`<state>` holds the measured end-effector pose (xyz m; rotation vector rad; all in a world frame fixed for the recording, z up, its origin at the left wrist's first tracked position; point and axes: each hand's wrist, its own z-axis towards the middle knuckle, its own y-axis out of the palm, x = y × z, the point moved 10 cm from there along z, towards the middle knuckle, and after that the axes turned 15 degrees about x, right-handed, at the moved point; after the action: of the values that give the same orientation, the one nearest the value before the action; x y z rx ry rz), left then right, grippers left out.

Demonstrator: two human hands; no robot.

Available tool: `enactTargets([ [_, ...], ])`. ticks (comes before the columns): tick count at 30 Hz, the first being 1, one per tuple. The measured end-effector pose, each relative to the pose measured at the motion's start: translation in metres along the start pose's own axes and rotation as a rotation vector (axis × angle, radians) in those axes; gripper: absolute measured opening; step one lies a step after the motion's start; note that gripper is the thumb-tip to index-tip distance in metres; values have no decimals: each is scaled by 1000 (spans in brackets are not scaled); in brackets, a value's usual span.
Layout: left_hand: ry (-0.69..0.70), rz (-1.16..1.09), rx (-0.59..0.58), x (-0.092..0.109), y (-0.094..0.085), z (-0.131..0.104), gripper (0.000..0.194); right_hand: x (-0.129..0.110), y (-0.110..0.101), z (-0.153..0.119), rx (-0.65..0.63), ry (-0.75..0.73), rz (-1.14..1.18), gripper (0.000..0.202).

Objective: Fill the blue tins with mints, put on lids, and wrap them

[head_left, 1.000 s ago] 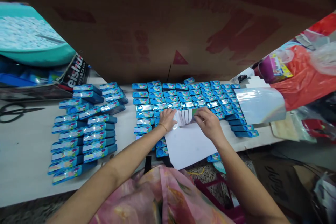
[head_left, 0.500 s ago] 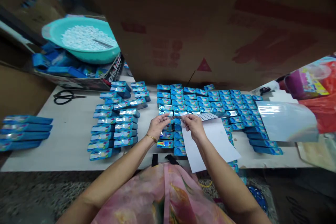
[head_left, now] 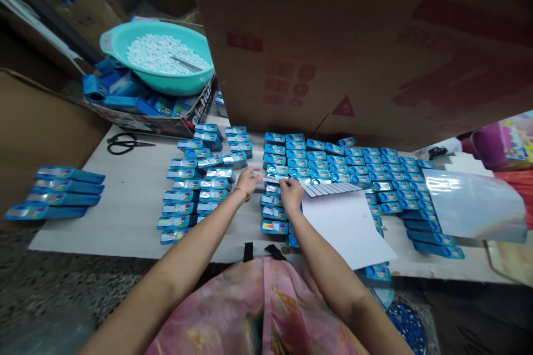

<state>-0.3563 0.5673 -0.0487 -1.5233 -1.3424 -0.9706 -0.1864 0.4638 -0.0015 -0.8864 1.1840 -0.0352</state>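
A thin pale strip (head_left: 271, 179) stretches between my two hands, above the rows of small blue packs (head_left: 273, 212). My left hand (head_left: 247, 182) pinches its left end with the fingertips. Closed around the other end is my right hand (head_left: 292, 194). Just right of that hand, a sheet with white bands (head_left: 333, 189) lies over a plain white sheet (head_left: 347, 227), which covers some of the packs. What is printed on the strip, if anything, is too small to read.
More blue packs (head_left: 179, 196) stand in columns at the left, with another group (head_left: 66, 193) beyond. Black scissors (head_left: 125, 144) lie near a carton (head_left: 158, 125). A turquoise basin (head_left: 175, 84) holds white pieces. A large cardboard box (head_left: 325, 55) blocks the back. A glossy sheet (head_left: 474, 205) lies right.
The view has turned, shifting the table scene rightward. The strip between my hands looked dark and now appears pale. My hands are slightly farther apart, and more of the banded sheet shows.
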Motion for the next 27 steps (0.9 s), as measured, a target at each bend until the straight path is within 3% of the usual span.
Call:
enactTargets([
  [5, -23, 18, 24, -10, 4, 12, 36, -9, 7, 4, -35, -135, -133, 29],
  [14, -30, 86, 72, -28, 11, 12, 33, -14, 19, 4, -115, -262, -412, 28],
  [17, 7, 142, 127, -29, 8, 12, 29, -25, 15, 0, -155, -391, -531, 29],
  [19, 38, 190, 170, -28, 1, 13, 27, -33, 20, -11, -248, -535, -618, 31],
  [21, 70, 238, 214, -23, -7, 13, 23, -39, 26, -23, -334, -655, -693, 36],
  [24, 130, 290, 269, -5, -12, 8, 24, -45, 22, -33, -391, -711, -739, 42],
  [27, 319, 322, 224, 33, 13, -6, 28, -58, -10, -23, -359, -747, -616, 43],
])
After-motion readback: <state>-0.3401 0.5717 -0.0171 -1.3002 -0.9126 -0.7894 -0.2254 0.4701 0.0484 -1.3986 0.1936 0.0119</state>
